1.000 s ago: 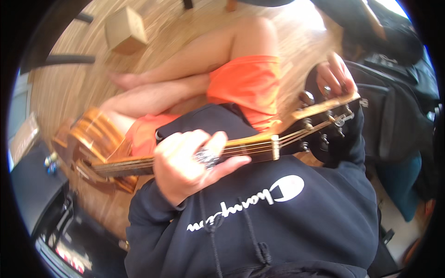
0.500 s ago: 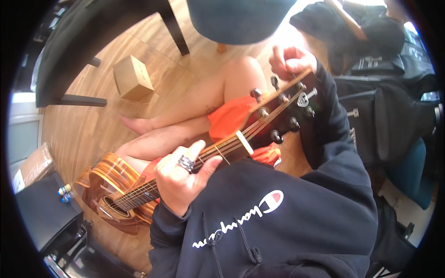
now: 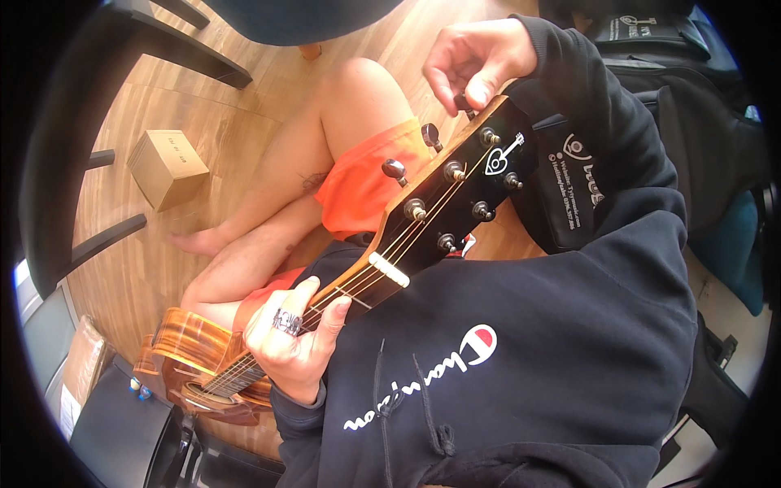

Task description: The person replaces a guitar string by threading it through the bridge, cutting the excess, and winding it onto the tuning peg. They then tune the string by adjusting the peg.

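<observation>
An acoustic guitar lies slantwise across my lap, its body at lower left and its black headstock at upper right. My left hand, wearing a chunky silver ring, is closed on the guitar neck just below the white nut. Its thumb lies over the near side of the strings; some fingertips are hidden. My right hand pinches a dark tuning peg at the headstock's far end. Two more tuning pegs on that edge, one of them a dark peg, stand untouched.
A cardboard box sits on the wooden floor beside dark furniture legs. Black bags lie at right. A blue seat is at the top, and a wrapped brown package at lower left.
My right hand has come down from beside the headstock's tip, and its fingers now pinch the tuning peg. The whole view has shifted, with the headstock appearing further left. My left hand keeps its hold.
</observation>
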{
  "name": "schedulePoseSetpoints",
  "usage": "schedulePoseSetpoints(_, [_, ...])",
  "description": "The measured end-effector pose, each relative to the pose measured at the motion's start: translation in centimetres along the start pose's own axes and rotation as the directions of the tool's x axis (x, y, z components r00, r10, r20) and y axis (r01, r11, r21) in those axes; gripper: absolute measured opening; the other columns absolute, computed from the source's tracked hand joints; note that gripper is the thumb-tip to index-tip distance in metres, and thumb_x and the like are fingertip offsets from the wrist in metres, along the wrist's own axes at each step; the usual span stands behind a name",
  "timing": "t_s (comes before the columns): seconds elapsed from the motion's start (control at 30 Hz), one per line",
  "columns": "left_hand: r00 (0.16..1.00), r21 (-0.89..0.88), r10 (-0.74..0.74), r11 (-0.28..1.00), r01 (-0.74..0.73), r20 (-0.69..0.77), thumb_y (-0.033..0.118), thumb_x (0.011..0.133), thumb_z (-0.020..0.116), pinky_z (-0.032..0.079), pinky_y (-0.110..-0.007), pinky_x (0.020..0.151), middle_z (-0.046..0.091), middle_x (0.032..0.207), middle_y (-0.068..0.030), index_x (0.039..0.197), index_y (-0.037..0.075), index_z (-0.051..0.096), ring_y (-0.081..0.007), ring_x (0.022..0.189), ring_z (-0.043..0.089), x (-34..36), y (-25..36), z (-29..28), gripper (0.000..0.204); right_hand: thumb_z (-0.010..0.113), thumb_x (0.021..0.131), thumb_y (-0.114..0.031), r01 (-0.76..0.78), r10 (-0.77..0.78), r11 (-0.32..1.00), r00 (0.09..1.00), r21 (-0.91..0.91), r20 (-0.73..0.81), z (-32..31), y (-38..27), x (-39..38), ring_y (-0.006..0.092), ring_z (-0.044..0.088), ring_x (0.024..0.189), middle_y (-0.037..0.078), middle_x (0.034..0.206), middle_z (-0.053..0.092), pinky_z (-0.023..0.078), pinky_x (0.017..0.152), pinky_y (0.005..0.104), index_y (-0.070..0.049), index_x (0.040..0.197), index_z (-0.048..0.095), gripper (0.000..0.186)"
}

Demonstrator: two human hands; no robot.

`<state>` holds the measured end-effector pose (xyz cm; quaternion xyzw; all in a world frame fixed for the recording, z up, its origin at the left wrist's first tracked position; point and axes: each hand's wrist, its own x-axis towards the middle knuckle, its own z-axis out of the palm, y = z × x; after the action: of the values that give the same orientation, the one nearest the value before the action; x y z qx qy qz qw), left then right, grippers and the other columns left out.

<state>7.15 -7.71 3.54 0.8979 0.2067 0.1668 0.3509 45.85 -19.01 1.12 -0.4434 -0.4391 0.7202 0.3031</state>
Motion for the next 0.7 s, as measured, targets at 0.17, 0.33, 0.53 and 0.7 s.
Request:
schedulePoseSetpoints(0.17, [0.997, 0.021, -0.073, 0.997, 0.072, 0.01, 0.022, 0.074, 0.083, 0.047, -0.033, 0.053, 0.062, 0.066, -0.0119, 0.087, -0.004, 0.07, -0.0243, 0.056, 0.06, -0.2, -0.1, 0.5, 0.032, 0.074, 0.085, -0.022, -0.027, -0.047, 0.905, 0.986, -0.425, -0.162, 1.0, 0.2, 1.3, 0.006, 0.044, 0.053, -0.003, 0.061, 0.047, 0.035, 0.048, 0.0233, -0.002, 0.078, 0.057, 0.027])
schedulePoseSetpoints(0.33, [0.995, 0.027, -0.097, 0.995, 0.096, 0.009, 0.02, 0.074, 0.083, 0.047, -0.032, 0.055, 0.063, 0.068, -0.0117, 0.086, -0.004, 0.07, -0.0239, 0.058, 0.06, 0.3, 0.4, 0.5, 0.03, 0.069, 0.088, -0.023, -0.021, 0.04, 0.996, 0.977, 0.092, -0.209, 0.8, 0.2, -0.8, 0.0066, 0.056, 0.076, 0.003, 0.08, 0.064, 0.045, 0.068, 0.0214, -0.001, 0.097, 0.067, 0.023])
schedulePoseSetpoints(0.53, [0.998, 0.011, -0.055, 0.998, 0.055, 0.004, 0.019, 0.073, 0.084, 0.048, -0.032, 0.056, 0.063, 0.068, -0.0118, 0.086, -0.004, 0.07, -0.0241, 0.058, 0.06, -0.1, 0.0, 0.7, 0.029, 0.07, 0.084, -0.016, -0.053, 0.001, 0.973, 0.975, -0.225, -0.222, 1.0, 0.4, -0.1, 0.0076, 0.05, 0.067, 0.001, 0.075, 0.054, 0.039, 0.059, 0.0232, 0.0, 0.085, 0.061, 0.018])
schedulePoseSetpoints(0.7, [0.997, 0.007, -0.079, 0.997, 0.079, 0.01, 0.019, 0.072, 0.084, 0.047, -0.032, 0.055, 0.063, 0.067, -0.0115, 0.086, -0.003, 0.07, -0.024, 0.057, 0.061, 0.2, 0.4, 1.0, 0.029, 0.067, 0.092, -0.02, -0.172, 0.092, 0.961, 0.939, -0.219, -0.332, 2.9, -1.1, -0.1, 0.0048, 0.054, 0.069, -0.002, 0.078, 0.061, 0.043, 0.062, 0.0206, -0.001, 0.099, 0.065, 0.021])
